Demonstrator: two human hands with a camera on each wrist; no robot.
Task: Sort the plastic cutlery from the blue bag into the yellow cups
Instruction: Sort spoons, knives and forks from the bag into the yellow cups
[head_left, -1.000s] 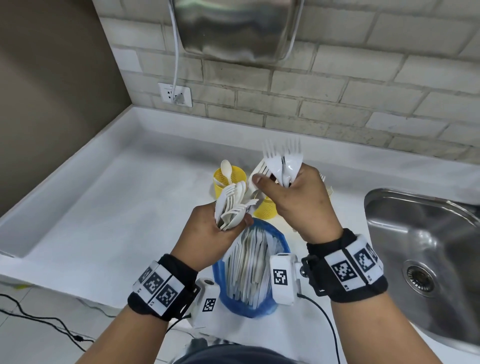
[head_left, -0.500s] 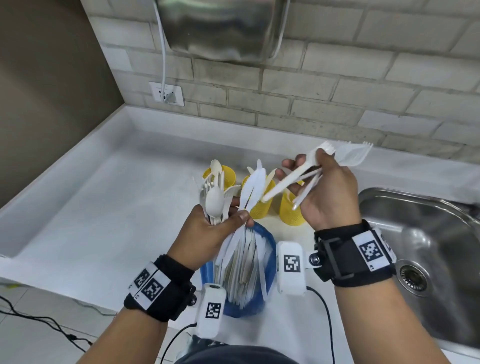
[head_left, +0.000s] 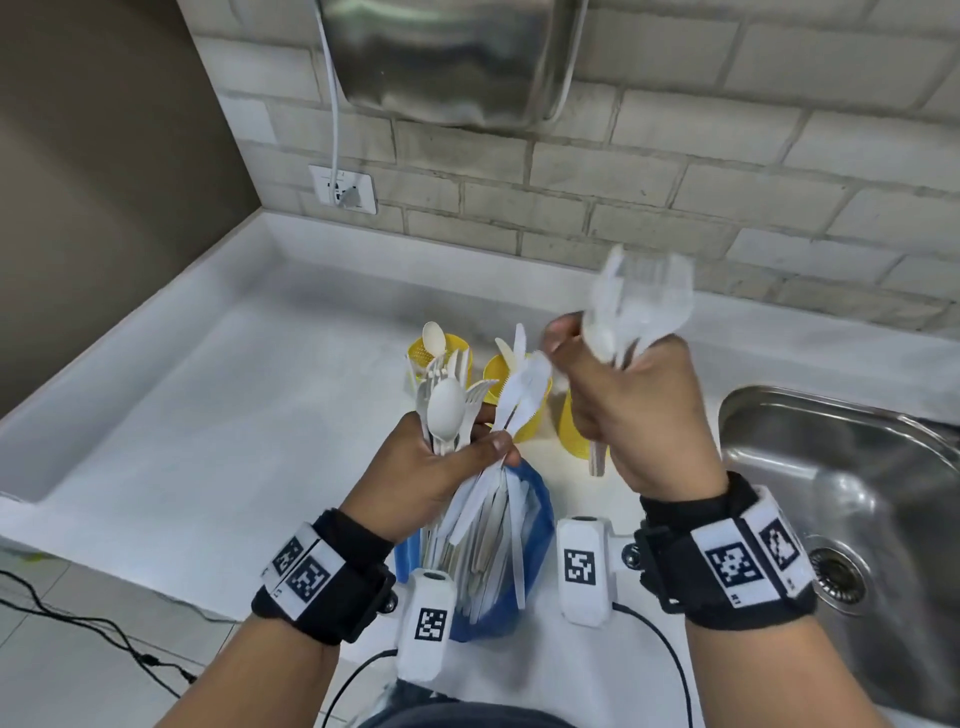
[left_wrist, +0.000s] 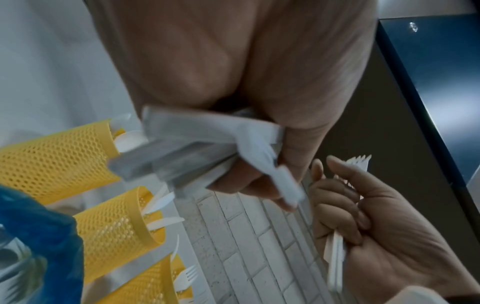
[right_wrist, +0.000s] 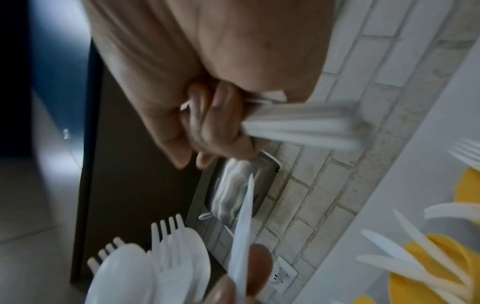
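My left hand (head_left: 467, 447) grips a mixed bundle of white spoons, forks and knives (head_left: 457, 405) above the blue bag (head_left: 537, 525), which holds several more white pieces. My right hand (head_left: 587, 374) grips a few forks (head_left: 644, 301), tines up and blurred, above the rightmost of three yellow mesh cups (head_left: 571, 426). The left cup (head_left: 457, 345) holds spoons and the middle cup (head_left: 535, 410) holds knives. In the left wrist view the cups (left_wrist: 52, 156) lie left of the gripped handles (left_wrist: 182, 156). In the right wrist view my fingers (right_wrist: 221, 127) curl round the fork handles (right_wrist: 298, 127).
A steel sink (head_left: 852, 499) lies to the right of the white counter (head_left: 218, 415). On the brick wall hang a metal dryer (head_left: 457, 57) and a socket (head_left: 343, 189) with a white cable. Cables trail on the floor at lower left.
My right hand pulled the forks out of the left hand's bundle, swung them right, then turned them upright. The left hand keeps its bundle over the bag.
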